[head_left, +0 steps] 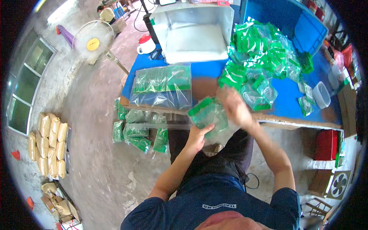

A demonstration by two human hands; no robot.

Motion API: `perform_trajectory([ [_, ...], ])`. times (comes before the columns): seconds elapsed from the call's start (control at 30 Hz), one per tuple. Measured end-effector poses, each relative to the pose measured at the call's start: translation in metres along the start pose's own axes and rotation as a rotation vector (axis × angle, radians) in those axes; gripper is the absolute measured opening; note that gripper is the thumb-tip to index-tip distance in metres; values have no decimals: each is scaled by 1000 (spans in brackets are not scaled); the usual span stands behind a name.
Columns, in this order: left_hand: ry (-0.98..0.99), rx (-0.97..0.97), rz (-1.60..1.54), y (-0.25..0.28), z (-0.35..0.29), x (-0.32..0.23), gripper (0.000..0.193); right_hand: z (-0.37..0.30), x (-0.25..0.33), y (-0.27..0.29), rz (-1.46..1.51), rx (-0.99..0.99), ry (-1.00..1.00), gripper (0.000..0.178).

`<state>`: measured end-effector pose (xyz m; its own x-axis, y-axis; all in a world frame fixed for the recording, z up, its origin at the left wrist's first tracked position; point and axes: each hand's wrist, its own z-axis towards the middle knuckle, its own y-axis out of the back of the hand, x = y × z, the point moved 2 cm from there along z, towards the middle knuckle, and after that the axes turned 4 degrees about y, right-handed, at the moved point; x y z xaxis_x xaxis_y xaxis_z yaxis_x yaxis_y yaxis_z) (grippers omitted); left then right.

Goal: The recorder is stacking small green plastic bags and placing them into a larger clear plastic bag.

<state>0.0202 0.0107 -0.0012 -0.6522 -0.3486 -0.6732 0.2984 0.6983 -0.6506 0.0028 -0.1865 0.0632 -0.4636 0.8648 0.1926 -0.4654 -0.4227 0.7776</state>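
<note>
In front of my body, at the table's front edge, my left hand [197, 138] grips clear plastic packets with a green printed band [205, 108], its thumb lying across them. My right hand [234, 107] is above and beside their right side, smeared by motion, so its fingers do not show clearly. A large heap of similar green and clear packets [264, 48] covers the far right of the blue tabletop [285, 94]. To the left, a clear bag [163, 97] lies flat with a neat row of green packets inside.
An open metal box [197, 38] stands at the back, beside a white jug with a red lid [146, 45]. A blue crate [308, 32] leans behind the heap, and a clear tub [321, 95] sits at right. Several filled bags [142, 130] lie below the table's left edge.
</note>
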Motion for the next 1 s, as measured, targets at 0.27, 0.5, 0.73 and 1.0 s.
perform_trajectory([
  [0.27,-16,-45,41,19,-18,1,46,-3,0,-5,-8,256,-65,64],
  [0.5,117,86,-190,29,-25,11,49,-41,27,0,99,-283,-310,29],
  [0.73,233,119,-364,0,-7,13,51,-44,62,-12,1115,-442,-1274,24],
  [1.0,59,23,-155,0,-3,11,38,9,-48,-23,-604,-51,-476,27],
])
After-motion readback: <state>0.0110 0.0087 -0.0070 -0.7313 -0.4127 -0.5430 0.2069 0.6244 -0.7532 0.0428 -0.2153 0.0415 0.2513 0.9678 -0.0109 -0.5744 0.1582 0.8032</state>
